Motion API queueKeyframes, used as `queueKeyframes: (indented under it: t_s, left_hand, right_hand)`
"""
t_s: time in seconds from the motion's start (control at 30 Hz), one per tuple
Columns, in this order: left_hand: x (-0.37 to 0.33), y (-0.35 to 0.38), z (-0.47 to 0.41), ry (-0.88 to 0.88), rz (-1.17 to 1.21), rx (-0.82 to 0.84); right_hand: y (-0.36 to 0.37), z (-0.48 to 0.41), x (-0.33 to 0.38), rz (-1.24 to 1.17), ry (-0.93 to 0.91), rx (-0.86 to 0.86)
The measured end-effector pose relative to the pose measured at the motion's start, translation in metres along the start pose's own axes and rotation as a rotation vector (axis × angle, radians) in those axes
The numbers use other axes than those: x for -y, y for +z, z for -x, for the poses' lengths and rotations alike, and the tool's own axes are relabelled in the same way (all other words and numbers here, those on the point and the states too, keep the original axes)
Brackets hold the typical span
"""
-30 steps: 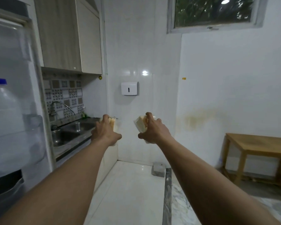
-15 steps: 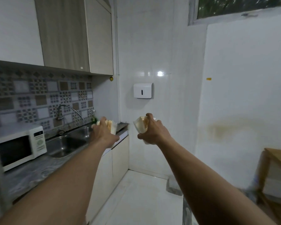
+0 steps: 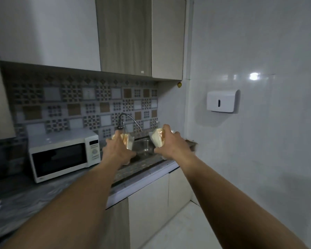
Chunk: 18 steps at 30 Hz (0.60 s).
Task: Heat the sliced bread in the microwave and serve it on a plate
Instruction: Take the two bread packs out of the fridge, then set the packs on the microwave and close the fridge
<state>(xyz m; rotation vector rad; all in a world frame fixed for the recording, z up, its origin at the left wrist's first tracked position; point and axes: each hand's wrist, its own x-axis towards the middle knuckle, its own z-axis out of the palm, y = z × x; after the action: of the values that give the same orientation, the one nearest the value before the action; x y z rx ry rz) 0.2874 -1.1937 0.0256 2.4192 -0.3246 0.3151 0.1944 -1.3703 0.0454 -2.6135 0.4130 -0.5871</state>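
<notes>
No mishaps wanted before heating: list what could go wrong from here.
1. The left grip holds the left bread and the right grip holds the right bread, yet the microwave door is shut. Opening it with full hands may drop a slice.
2. The bread looks close to the sink; a slip there could land it in the basin.

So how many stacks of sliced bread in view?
2. Left bread stack is gripped in the left hand, right bread stack in the right hand, both held up before the sink. Slices per stack can't be counted.
</notes>
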Motion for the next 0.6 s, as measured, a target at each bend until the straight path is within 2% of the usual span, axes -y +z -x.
queueKeyframes:
  t_s: [0.2, 0.6]
  left_hand:
    - [0.031, 0.002, -0.055, -0.164, -0.04, -0.102]
    - [0.125, -0.002, -0.189, -0.318, -0.145, -0.229]
  right_hand:
    - [0.053, -0.087, 0.008, -0.062, -0.11, 0.123]
    - [0.168, -0.247, 0.077, -0.1, -0.303, 0.179]
